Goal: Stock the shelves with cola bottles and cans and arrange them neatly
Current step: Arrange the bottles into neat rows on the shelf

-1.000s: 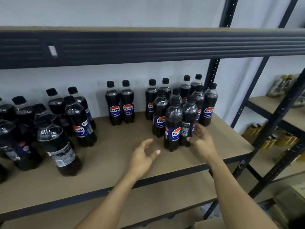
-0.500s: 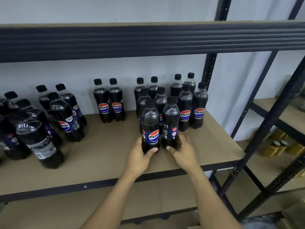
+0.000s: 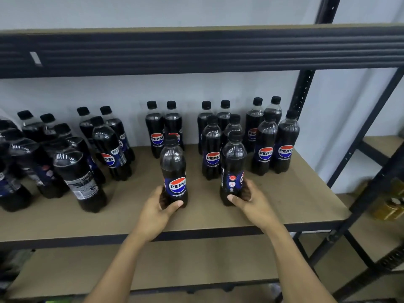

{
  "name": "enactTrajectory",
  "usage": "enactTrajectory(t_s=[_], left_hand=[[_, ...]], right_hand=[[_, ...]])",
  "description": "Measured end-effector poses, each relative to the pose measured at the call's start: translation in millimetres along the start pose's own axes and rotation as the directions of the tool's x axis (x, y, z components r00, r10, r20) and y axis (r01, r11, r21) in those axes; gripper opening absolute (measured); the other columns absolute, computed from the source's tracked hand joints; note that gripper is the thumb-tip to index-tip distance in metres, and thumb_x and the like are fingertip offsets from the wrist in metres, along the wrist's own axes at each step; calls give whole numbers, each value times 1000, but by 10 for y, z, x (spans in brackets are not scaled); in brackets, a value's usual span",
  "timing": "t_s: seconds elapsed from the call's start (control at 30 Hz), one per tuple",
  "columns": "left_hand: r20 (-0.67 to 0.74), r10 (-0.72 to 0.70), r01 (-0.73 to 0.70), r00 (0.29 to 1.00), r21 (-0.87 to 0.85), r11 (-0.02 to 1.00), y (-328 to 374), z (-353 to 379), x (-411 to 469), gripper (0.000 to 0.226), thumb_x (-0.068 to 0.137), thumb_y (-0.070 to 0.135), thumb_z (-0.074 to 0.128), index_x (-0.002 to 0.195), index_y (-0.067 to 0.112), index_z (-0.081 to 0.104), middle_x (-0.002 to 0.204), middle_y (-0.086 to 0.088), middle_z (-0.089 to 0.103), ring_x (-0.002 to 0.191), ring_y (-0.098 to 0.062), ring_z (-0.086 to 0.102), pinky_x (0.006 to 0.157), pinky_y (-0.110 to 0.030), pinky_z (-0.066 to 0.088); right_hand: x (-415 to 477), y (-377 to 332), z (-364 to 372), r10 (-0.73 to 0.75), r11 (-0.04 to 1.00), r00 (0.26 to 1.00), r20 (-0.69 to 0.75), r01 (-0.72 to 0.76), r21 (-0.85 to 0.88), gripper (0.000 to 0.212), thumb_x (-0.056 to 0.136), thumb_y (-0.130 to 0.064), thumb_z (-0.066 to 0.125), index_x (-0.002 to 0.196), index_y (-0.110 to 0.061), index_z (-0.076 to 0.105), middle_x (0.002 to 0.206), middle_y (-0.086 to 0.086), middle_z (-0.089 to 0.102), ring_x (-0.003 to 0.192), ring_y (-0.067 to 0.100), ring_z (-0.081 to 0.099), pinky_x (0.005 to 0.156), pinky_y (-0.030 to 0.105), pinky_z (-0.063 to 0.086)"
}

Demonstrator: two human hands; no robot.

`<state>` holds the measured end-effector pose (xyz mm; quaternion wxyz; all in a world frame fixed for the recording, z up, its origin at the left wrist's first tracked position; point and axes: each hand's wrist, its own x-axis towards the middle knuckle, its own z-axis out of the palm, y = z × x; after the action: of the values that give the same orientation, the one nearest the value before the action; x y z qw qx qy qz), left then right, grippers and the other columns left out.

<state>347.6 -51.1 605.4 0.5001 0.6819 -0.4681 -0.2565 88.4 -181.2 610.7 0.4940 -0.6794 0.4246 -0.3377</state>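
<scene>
near the front edge of the shelf (image 3: pixel 295 204), my left hand (image 3: pixel 156 207) curls round the base of the left bottle (image 3: pixel 173 171) and my right hand (image 3: pixel 251 201) round the right bottle (image 3: pixel 232 169), both upright. i would keep the grips low, slide each straight back toward the far rows (image 3: pixel 265 147), and turn the right bottle's logo forward.

Plain pale-grey wall (image 3: pixel 196 9) at back. Small white sticker tag (image 3: pixel 35 58) top L. Far R: neighbouring black metal rack w/ tan boards (image 3: pixel 380 145); blurry amber-yellow jars (image 3: pixel 390 207) on its lower level.
</scene>
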Motion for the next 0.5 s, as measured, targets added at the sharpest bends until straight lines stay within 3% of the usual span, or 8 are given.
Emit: enactTrajectory(t_s=[0.1, 0.2, 0.5], left_hand=[[-25, -1, 0, 1000, -27, 1000, -63, -222, -2, 48, 85, 22, 79, 119, 42, 53, 119, 14, 67, 109, 4, 63, 99, -23, 48], [-78, 2, -7, 997, -65, 998, -159, -326, -20, 50, 85, 18, 78, 125, 38, 54, 121, 11, 68, 111, 0, 64, 99, -25, 49], [-216, 88, -89, 972, 6, 996, -232, -262, -36, 59, 85, 31, 78, 134, 46, 47, 122, 21, 55, 117, 1, 55, 99, -26, 46]], right_hand=[[2, -40, 165, -17, 1000, 1000, 25, 17, 3, 50, 86, -22, 79, 125, -42, 54, 123, -12, 68, 110, 0, 65, 105, 32, 49], [13, -97, 399, -22, 998, 999, 44, 20, 61, 59, 87, -15, 79, 137, -30, 53, 121, -15, 71, 113, 0, 65, 107, 34, 48], [344, -412, 1195, -74, 996, 996, 55, 71, 44, 72, 87, -9, 77, 147, -27, 42, 129, -16, 64, 119, -2, 60, 108, 29, 47]])
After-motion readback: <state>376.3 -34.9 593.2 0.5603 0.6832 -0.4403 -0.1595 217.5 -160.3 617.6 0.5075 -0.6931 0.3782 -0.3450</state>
